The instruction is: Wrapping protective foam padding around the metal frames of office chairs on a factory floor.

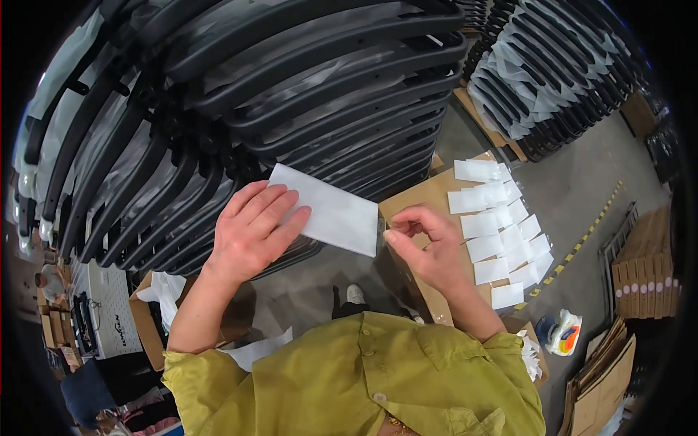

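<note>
My left hand (251, 229) grips a flat white rectangular sheet (327, 207), foam-like or folded, with fingers across its front and the thumb hidden. A narrow clear strip, perhaps film or tape, shows at the sheet's right end. Close beside that end is my right hand (429, 243), its fingers curled and a gap between thumb and forefinger; I make out nothing held there. To the right, several similar white pieces (491, 225) lie in overlapping rows on a cardboard box (418, 196), some with clear film at their edges.
Stacked black curved tubular frames (342, 87), interleaved with pale wrapping, rise ahead and left. Another wrapped stack (545, 80) stands far right. Flattened cardboard (600, 378) and brown cartons (643, 265) are at right. An open carton (149, 320) with white material sits lower left.
</note>
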A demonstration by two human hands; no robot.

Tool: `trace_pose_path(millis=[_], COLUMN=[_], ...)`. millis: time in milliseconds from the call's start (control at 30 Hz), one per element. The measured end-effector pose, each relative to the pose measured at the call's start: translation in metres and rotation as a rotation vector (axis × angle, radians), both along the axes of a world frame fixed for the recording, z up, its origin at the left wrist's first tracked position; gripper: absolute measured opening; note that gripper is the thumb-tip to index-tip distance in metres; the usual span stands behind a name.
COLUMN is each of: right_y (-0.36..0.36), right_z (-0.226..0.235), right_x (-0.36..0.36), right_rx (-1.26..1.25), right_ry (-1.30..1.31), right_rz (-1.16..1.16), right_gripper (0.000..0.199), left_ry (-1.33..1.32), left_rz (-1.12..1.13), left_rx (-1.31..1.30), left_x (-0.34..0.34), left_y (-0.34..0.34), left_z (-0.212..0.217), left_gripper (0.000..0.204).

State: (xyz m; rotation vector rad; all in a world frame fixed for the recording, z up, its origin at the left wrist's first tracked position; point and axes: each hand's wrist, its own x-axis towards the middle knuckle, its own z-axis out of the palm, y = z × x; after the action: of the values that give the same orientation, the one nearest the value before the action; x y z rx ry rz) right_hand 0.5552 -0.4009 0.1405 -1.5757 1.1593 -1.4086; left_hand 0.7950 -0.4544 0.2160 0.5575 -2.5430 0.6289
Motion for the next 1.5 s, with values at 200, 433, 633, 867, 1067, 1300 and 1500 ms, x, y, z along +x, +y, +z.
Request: trace_pose_path(millis=[200, 433, 633, 867, 1067, 1300, 1500], right_y=[-0.012, -0.02, -0.013, -0.036, -0.074, -0.099, -0.12], right_z=[-0.003, -0.021, -0.04, -0.051, 0.009, 0.0, -0.012], right_x=[0.044, 0.052, 0.066, 0.072, 0.126, 0.217, 0.266], right_rx=[0.102, 0.493, 0.752, 0.709, 0.449, 0.458, 0.372], right_ry=[0.18, -0.93, -1.451, -0.904, -0.673, -0.668, -0.766], right_rz=[-0.052, 0.147, 0.642, 0.86, 0.876, 1.03, 1.092], right_gripper=[0.015, 0.002, 0.002, 0.018, 0.03, 0.008, 0.027], left_ry=[-0.007, -0.008, -0.02, -0.034, -0.038, -0.085, -0.04], left_rz=[-0.013, 0.037, 0.165, 0.147, 0.039, -0.018, -0.169], left_rx=[-0.024, -0.063, -0.113, -0.298, -0.376, -0.372, -0.348], left_x=[0.033, 0.047, 0.058, 0.097, 0.14, 0.237, 0.308], left_y=[-0.005, 0.021, 0.047, 0.066, 0.038, 0.013, -0.001], left_z=[0.012, 0.018, 0.03, 0.07, 0.077, 0.084, 0.104], left_gripper=[0.025, 0.025, 0.022, 0.014, 0.013, 0.013, 0.011])
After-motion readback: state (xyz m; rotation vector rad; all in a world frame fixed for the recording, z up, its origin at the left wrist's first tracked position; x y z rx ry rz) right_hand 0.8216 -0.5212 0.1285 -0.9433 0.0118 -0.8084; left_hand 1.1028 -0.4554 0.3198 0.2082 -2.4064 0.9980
